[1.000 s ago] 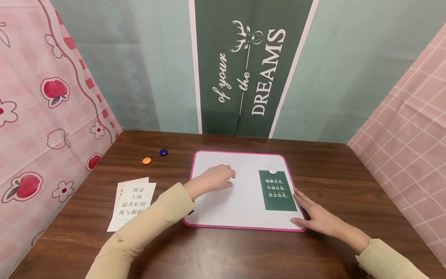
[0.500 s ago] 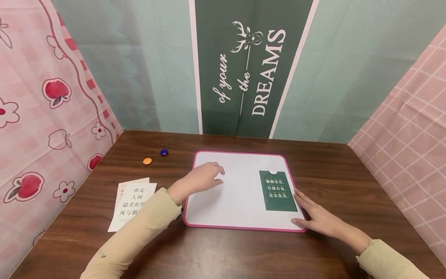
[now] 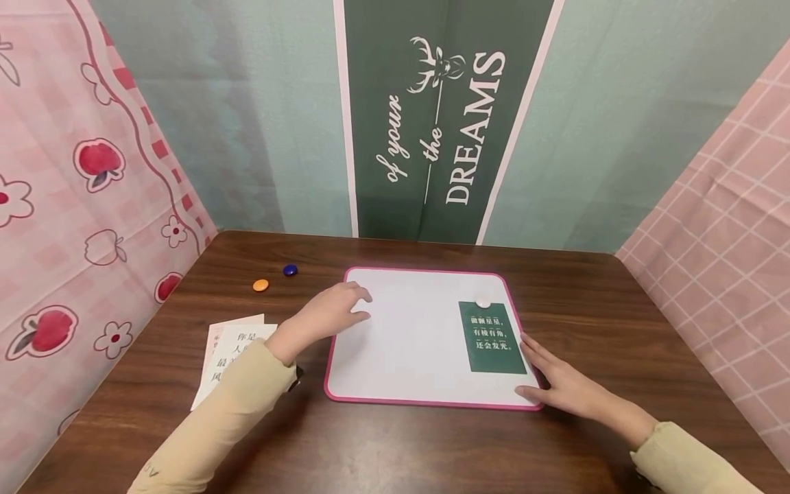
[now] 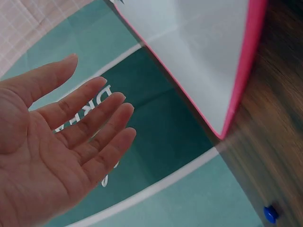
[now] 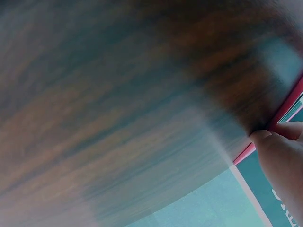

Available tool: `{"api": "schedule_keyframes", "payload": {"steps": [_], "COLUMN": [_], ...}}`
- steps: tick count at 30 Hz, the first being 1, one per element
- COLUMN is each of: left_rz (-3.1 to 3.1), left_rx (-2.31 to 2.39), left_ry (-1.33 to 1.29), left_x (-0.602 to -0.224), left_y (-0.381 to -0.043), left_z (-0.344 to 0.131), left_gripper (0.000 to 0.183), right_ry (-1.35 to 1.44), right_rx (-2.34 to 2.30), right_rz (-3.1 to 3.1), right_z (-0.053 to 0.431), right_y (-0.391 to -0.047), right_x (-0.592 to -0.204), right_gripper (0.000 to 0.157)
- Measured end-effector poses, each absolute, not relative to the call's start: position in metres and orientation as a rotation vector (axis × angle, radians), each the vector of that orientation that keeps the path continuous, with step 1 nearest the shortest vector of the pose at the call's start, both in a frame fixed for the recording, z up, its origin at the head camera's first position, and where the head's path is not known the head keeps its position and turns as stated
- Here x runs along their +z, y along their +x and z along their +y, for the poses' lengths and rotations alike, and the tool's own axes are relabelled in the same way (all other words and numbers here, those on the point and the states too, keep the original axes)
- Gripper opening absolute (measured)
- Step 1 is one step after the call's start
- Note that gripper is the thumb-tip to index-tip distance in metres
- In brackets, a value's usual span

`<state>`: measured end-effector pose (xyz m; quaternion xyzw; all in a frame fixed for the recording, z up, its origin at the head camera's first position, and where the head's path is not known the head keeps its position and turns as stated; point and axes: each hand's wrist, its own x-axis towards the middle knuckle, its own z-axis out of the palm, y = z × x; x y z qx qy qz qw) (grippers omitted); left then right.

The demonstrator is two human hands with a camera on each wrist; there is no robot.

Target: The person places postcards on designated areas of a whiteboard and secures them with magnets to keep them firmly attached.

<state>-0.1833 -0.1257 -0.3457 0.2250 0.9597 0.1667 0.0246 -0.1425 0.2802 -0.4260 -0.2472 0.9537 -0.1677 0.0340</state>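
Observation:
A whiteboard (image 3: 407,336) with a pink rim lies on the table in the head view. Over its left edge hovers my left hand (image 3: 327,310), fingers extended and slightly bent. The left wrist view shows that hand's bare palm (image 4: 52,146) holding nothing. My right hand (image 3: 568,387) rests against the board's lower right edge, fingers fairly straight along the rim and thumb over the corner. In the right wrist view, part of this hand (image 5: 281,161) touches the pink edge. On the board's right side lies a green card (image 3: 494,353) with white writing, a white round magnet (image 3: 483,302) at its top.
Left of the board are an orange round magnet (image 3: 260,285) and a dark blue one (image 3: 290,270). A white printed card (image 3: 247,336) overlaps a pinkish card (image 3: 216,329), partly hidden by the left sleeve (image 3: 222,405). Fabric curtains (image 3: 278,137) surround the wooden table (image 3: 382,446).
My left hand has moved left, from over the board's middle to its left edge, and its sleeve now covers more of the white card. The right hand, green card and magnets have stayed put.

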Motion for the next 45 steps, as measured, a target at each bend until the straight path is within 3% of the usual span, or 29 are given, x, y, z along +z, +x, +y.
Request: {"api": "schedule_keyframes", "payload": {"steps": [16, 45], "left_rz": [3.016, 3.021], "left_rx": [0.690, 0.727], "left_ry": [0.424, 0.233], "left_x": [-0.350, -0.347], "left_y": [-0.184, -0.172], "left_z": [-0.166, -0.229], "left_gripper": [0.031, 0.037], "right_ry": [-0.718, -0.726], "right_rx": [-0.519, -0.516], "right_rz": [2.905, 2.925], "right_z": [0.279, 0.279], "right_y": [-0.143, -0.143], "right_x": [-0.425, -0.424], "right_gripper": [0.087, 0.086]}}
